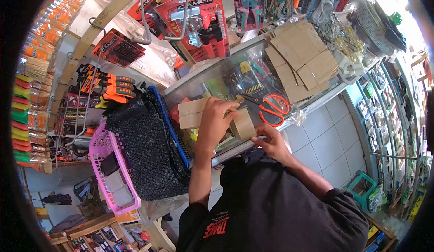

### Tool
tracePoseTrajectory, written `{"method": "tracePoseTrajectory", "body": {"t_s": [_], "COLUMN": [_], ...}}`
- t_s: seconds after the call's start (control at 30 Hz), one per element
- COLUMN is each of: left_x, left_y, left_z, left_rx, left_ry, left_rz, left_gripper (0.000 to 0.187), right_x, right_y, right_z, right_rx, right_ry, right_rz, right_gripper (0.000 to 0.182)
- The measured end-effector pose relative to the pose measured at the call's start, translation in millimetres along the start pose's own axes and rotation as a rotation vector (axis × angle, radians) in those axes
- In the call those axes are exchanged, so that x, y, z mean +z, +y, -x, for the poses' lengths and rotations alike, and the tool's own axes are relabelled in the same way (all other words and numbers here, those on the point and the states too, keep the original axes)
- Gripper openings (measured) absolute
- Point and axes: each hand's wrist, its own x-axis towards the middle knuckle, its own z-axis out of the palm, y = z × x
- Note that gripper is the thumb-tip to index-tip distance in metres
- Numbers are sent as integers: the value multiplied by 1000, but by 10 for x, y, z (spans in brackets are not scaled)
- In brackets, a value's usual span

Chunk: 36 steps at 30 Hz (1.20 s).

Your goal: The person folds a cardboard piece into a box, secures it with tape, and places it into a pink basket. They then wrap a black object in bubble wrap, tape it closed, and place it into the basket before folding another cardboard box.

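1. Two bare hands work over a glass counter, its long edge running from lower left up to upper right across the view.
2. Black mesh bag sits left of the hands, slumped against a blue basket; pink basket lies just beside it, further left.
3. Left arm reaches up from the bottom of the frame, forearm nearly vertical in the view, wrist bent forward over the counter.
4. Right arm comes in from lower right in a dark sleeve, forearm angled up-left toward the counter edge.
5. Stack of flat cardboard pieces lies on the glass, upper right, well apart from the hands.
6. Cardboard box sits on the counter under the left hand, long axis roughly horizontal, one end sticking out to the left of the palm.
7. Left hand lies on top of the box, fingers curled forward and close together, fingertips pressing at its far upper edge.
8. Right hand is just beside the tape roll, thumb and index pinching at its near side; what is between them is too small to tell.
9. Orange-handled scissors rest on the glass just right of the hands, handles to the right, blades pointing left toward the box.
10. Brown tape roll stands on edge between the two hands, touching the box's right end, its hole not clearly seen.
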Motion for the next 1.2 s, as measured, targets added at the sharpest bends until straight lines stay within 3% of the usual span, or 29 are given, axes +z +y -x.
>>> {"method": "tracePoseTrajectory", "body": {"t_s": [0.13, 0.23, 0.33, 0.43, 0.63, 0.83, 1.2], "left_x": [59, 81, 96, 97, 141, 302, 264], "left_y": [29, 30, 74, 156, 86, 151, 152], "left_z": [12, 14, 34, 47, 65, 59, 5], "left_rx": [0, 63, 121, 119, -10, 71, 67], "left_ry": [32, 0, 20, 82, -69, 47, 95], "left_rz": [-65, -106, -116, -149, -127, -365, -360], "left_gripper": [20, 16, 12, 9, 10, 21, 24], "right_x": [8, 27, 113, 110, 112, 129, 83], "right_y": [-93, -254, -474, -523, -451, -514, -568], "right_z": [51, 65, 85, 8, -44, -48, -157], "right_rx": [-40, -204, -197, -207, -260, -174, -69], "right_ry": [4, 7, 60, 26, -26, -1, -7], "right_rz": [110, 420, 651, 698, 651, 597, 639], "right_gripper": [27, 30, 32, 35, 32, 32, 39]}}
